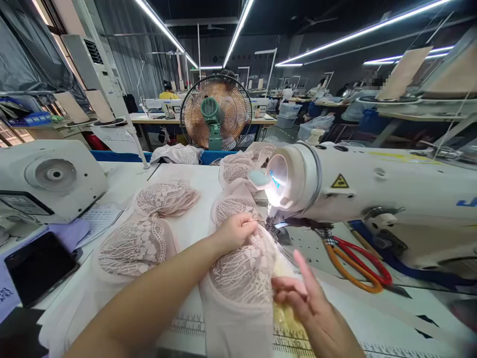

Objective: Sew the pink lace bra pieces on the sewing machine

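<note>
A pale pink lace bra (pixel 240 276) lies under the needle area of a white sewing machine (pixel 357 174). My left hand (pixel 238 231) is closed in a pinch on its lace and top edge, just left of the presser foot (pixel 274 226). At the bra's right side, my right hand (pixel 313 308) has its index finger stretched out and the others loosely bent; the fingertips are near or touching the fabric edge, with nothing visibly gripped. Beneath that edge shows a yellow patch (pixel 288 313) on the table. A second lace bra (pixel 134 243) rests to the left.
Orange-handled scissors (pixel 352 271) and a red handle (pixel 376 258) lie right of the needle. A black phone (pixel 40 266) is at the left, near another white machine head (pixel 52 179). More lace pieces (pixel 246 161) reach the table's far edge. Behind stands a large fan (pixel 216 112).
</note>
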Demonstrator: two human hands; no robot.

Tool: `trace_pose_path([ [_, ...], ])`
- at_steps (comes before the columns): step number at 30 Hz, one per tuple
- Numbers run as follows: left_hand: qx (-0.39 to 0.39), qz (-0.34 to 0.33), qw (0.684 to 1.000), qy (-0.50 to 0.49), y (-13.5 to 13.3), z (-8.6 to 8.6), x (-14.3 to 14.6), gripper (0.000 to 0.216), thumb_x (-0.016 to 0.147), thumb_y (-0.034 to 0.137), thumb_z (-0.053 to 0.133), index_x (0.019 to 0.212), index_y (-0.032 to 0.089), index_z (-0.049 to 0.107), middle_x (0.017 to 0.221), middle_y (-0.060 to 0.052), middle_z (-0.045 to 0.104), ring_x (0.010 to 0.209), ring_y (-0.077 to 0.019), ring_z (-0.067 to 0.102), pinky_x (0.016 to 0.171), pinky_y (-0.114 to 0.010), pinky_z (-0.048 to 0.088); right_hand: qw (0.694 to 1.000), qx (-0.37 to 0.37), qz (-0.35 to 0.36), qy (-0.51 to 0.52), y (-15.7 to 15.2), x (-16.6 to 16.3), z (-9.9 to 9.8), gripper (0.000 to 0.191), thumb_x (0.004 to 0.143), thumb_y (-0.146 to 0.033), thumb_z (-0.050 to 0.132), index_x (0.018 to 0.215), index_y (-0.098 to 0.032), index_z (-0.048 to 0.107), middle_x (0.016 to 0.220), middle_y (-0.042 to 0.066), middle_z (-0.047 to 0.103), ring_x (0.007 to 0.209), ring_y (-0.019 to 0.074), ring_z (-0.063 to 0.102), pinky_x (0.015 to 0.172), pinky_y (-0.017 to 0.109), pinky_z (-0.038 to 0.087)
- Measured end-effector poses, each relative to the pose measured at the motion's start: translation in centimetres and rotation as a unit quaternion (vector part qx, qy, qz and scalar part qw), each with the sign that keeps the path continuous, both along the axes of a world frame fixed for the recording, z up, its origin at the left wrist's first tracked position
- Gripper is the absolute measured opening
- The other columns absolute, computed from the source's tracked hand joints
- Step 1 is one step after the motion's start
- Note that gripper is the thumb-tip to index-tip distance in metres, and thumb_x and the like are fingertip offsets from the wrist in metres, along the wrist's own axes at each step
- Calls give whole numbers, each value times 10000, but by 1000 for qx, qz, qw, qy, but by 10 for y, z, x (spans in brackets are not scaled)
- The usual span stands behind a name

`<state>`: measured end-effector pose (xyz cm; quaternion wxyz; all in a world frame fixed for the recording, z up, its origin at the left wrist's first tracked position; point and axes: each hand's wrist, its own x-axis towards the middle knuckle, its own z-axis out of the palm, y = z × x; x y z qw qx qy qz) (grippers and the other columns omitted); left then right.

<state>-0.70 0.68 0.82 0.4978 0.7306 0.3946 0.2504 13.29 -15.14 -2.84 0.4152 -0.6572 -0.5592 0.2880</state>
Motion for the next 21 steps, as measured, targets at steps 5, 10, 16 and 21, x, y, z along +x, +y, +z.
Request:
trace_pose_path([
  [5,110,73,987,94,1,-5,-2,172,864,242,395,705,186,431,712,-18,543,718,-169,553,667,-276,442,989,29,141,-39,6,-15,2,370,851,-482,494,1045,-240,695,924,49,715,749,173,644,694,258,515],
  [10,203,-3,950,238,-4,1,-11,128,776,161,496,894,196,530,847,-43,588,796,-228,573,698,-311,425,992,-25,41,-117,21,11,2,391,866,-466,427,998,-229,709,1041,55,716,942,210,664,773,262,538],
  [16,290,-157,843,425,-16,18,-6,315,819,241,473,1114,227,580,962,-86,603,747,-233,619,577,-285,429,974,-61,83,-202,24,41,-8,435,874,-346,372,1190,-204,636,1220,31,622,1123,222,588,894,305,522],
  [21,295,-172,825,450,-16,17,5,325,818,269,484,1115,197,593,1014,-111,594,726,-239,632,542,-300,445,957,-58,102,-265,23,41,-11,455,899,-303,313,1249,-227,593,1192,26,641,1044,220,637,750,289,575],
])
